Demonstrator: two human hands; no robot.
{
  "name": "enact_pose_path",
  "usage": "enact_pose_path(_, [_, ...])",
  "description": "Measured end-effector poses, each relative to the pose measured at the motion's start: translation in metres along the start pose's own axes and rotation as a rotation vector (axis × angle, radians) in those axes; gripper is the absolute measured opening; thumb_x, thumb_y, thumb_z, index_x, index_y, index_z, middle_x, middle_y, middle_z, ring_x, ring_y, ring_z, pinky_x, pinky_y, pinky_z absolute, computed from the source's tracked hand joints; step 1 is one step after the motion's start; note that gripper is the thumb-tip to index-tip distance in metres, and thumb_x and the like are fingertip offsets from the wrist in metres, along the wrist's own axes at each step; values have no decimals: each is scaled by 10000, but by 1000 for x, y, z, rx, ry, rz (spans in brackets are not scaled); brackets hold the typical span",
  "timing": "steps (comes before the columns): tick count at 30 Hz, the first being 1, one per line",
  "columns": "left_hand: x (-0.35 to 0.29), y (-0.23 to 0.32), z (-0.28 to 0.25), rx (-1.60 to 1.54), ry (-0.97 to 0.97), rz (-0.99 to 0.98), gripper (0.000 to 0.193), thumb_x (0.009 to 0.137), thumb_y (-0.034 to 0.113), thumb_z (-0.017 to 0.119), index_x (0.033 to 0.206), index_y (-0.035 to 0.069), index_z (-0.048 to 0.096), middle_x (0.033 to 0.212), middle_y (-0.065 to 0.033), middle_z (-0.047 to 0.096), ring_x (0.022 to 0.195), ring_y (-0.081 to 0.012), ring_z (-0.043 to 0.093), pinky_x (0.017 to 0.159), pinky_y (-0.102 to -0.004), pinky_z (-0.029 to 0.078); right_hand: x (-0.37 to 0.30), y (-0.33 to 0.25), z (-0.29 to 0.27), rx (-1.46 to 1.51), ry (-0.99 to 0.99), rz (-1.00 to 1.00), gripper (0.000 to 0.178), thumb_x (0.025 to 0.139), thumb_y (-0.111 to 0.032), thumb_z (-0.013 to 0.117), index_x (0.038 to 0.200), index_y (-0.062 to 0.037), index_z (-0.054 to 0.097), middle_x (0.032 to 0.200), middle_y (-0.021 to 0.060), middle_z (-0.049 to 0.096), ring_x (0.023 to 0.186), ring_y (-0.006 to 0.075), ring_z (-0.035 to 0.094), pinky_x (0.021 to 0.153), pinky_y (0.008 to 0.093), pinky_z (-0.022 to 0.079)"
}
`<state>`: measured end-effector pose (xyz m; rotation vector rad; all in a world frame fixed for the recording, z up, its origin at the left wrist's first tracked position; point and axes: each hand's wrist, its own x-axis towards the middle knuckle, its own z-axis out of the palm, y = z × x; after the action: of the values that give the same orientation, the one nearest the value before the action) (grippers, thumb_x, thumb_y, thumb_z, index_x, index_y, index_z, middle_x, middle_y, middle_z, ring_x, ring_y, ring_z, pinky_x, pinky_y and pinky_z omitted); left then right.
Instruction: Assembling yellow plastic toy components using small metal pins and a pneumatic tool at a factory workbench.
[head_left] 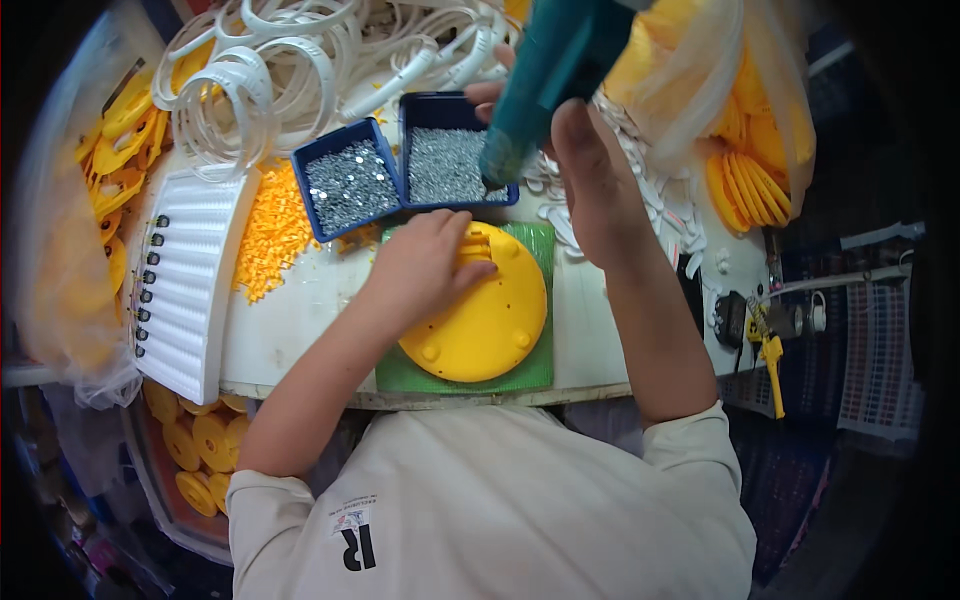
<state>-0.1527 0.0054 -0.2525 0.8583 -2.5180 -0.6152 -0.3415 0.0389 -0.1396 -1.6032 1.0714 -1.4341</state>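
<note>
A round yellow plastic housing (480, 330) lies on a green mat (400, 378) at the table's front edge, small holes and round bumps facing up and a slotted recess near its top. My left hand (425, 262) grips its upper left side, thumb beside the recess. Above the housing and to its right, my right hand (600, 200) is around a teal power screwdriver (550, 85) that slants down from the top edge. Its fingers show on the far side, partly hidden by the tool. The tip is over a blue tray (512, 195) of small metal screws, apart from the housing.
Another blue tray (318, 228) holds shiny metal pieces, beside a heap of small orange parts (270, 230). A ribbed white tray (190, 290) stands left. White coiled strips (270, 85) lie behind; white pieces (650, 150) and yellow discs (745, 190) lie right. A bin (150, 470) holds yellow discs.
</note>
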Motion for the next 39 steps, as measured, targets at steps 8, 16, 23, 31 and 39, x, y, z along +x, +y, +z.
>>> enact_pose_path(8, [-7, -3, 3, -14, 16, 7, 646, 873, 477, 781, 1268, -12, 628, 1182, -174, 659, 1142, -344, 632, 984, -446, 518, -32, -2, 8, 515, 18, 131, 732, 1038, -565, 538, 1452, 33, 460, 1204, 162, 666, 999, 277, 664, 962, 441, 497])
enact_pose_path(16, [-1, -4, 3, -30, 9, -4, 634, 846, 462, 806, 1232, -7, 628, 1142, -157, 649, 1119, -342, 624, 956, -448, 520, -83, 40, 32, 579, 326, 34, 1041, 901, -844, 398, 1349, 87, 526, 820, 134, 606, 739, 215, 583, 779, 357, 471])
enact_pose_path(23, [-3, -6, 6, -35, 34, 5, 627, 830, 445, 813, 1237, 4, 629, 1147, -149, 645, 1121, -333, 623, 957, -444, 523, -97, 55, 42, 458, 339, 75, 939, 911, -809, 371, 1174, 65, 594, 803, 140, 620, 709, 241, 604, 708, 360, 511])
enact_pose_path(31, [-4, -7, 8, -34, 13, -2, 607, 817, 440, 819, 1207, 12, 635, 1150, -147, 644, 1110, -330, 624, 952, -446, 526, -96, 54, 40, 372, 200, 84, 916, 909, -773, 388, 1182, 76, 595, 794, 151, 643, 730, 238, 622, 715, 360, 514])
enact_pose_path(39, [-3, -11, 5, -54, 37, 20, 575, 813, 426, 817, 1177, 16, 643, 1113, -143, 649, 1102, -335, 627, 925, -440, 535, -90, 12, 57, 536, 151, 92, 910, 898, -773, 431, 1273, 40, 592, 813, 135, 653, 756, 254, 620, 819, 393, 496])
